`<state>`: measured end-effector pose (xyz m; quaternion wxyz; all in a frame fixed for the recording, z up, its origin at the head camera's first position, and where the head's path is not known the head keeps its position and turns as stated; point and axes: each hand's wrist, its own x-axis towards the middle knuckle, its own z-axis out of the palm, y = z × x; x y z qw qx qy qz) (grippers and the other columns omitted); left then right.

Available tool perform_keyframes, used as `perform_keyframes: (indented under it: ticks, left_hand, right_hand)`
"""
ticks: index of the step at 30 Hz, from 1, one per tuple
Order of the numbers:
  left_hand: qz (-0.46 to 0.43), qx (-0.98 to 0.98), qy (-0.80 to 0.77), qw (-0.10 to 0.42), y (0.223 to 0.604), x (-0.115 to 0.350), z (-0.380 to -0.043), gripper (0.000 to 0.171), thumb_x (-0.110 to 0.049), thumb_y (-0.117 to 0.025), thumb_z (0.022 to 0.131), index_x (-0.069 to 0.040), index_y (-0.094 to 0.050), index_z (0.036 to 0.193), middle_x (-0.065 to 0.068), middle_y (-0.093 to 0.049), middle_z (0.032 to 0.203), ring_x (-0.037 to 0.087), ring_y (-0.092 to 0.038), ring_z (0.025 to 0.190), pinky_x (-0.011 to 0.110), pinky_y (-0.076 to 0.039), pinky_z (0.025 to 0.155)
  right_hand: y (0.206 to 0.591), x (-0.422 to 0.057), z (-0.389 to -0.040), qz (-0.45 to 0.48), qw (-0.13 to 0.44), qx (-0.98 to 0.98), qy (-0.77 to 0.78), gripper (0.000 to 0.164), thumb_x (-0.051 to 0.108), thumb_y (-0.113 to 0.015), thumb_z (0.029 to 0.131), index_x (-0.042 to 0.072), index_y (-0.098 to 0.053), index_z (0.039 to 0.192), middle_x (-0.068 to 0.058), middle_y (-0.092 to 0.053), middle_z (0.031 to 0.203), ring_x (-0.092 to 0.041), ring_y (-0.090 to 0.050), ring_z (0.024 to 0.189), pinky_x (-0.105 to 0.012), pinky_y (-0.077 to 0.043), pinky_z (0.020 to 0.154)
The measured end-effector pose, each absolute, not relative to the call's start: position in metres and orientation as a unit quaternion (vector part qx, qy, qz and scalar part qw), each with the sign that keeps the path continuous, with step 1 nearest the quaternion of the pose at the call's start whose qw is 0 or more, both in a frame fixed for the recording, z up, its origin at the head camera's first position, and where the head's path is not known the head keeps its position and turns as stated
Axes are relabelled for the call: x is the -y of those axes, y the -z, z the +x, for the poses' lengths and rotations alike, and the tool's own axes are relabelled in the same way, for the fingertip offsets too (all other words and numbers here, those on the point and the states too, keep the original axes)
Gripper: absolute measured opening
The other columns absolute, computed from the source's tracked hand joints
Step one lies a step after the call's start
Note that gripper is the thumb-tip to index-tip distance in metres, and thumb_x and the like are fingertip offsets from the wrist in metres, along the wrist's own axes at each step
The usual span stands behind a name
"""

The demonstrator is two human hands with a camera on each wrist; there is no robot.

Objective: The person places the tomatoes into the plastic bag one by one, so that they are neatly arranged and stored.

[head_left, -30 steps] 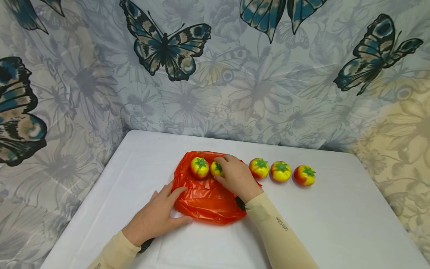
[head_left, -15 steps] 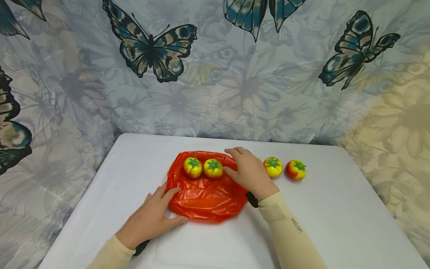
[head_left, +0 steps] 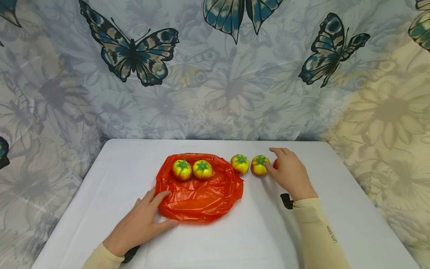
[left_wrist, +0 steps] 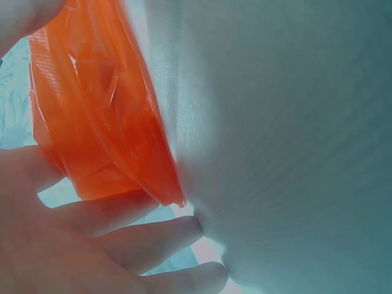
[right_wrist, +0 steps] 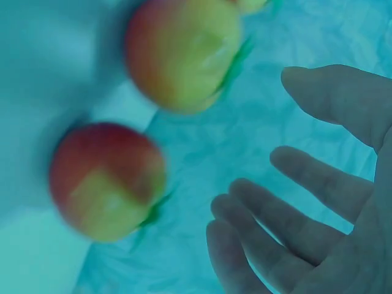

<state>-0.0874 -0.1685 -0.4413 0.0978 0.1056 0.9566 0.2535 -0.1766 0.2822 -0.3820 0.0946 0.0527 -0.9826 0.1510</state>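
A red plastic bag (head_left: pixel 201 203) lies spread on the white table. On its back part sit two red-and-yellow tomato-like fruits with green leafy tops, a left fruit (head_left: pixel 182 170) and a right fruit (head_left: pixel 202 170). My left hand (head_left: pixel 136 224) is at the bag's left edge, fingers spread and touching the plastic. To the right of the bag stand a near-bag fruit (head_left: pixel 240 164), a middle fruit (head_left: pixel 260 165) and an end fruit (head_left: pixel 276 163), mostly hidden behind my right hand (head_left: pixel 290 173). That hand hovers with fingers apart and holds nothing in the right wrist view.
The white table (head_left: pixel 262 231) ends at a back edge against a wall cloth (head_left: pixel 231 93) printed with flowers and butterflies. Dark wrist straps show under both sleeves.
My right hand has let go of the right fruit on the bag and moved right, past the near-bag fruit, to the end fruit. The left hand stays on the bag edge; the head view has shifted.
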Motion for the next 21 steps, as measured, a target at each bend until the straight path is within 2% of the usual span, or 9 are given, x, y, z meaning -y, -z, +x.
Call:
perform_keyframes:
  ticks: [6,21]
  left_hand:
    - [0.105,-0.955,-0.258,0.104,0.438,0.168,-0.085,0.108,-0.087,-0.071,0.081,-0.016,-0.052,0.16,0.02,-0.038,0.172,0.043,-0.046,0.155,0.085,-0.028,0.118]
    - [0.098,-0.959,-0.243,0.108,0.44,0.167,-0.086,0.11,-0.091,-0.068,0.079,-0.016,-0.053,0.159,0.02,-0.039,0.171,0.043,-0.049,0.152,0.086,-0.03,0.116]
  right_hand:
    - [0.392,-0.304,-0.177,0.018,0.072,0.984,-0.16,0.064,0.031,-0.075,0.1,0.001,-0.055,0.153,-0.032,-0.055,0.152,-0.054,-0.053,0.138,-0.074,-0.047,0.111]
    - [0.408,-0.328,-0.182,-0.015,0.031,0.982,-0.187,0.078,0.041,-0.075,0.1,-0.002,-0.047,0.158,-0.038,-0.045,0.158,-0.06,-0.046,0.14,-0.076,-0.04,0.116]
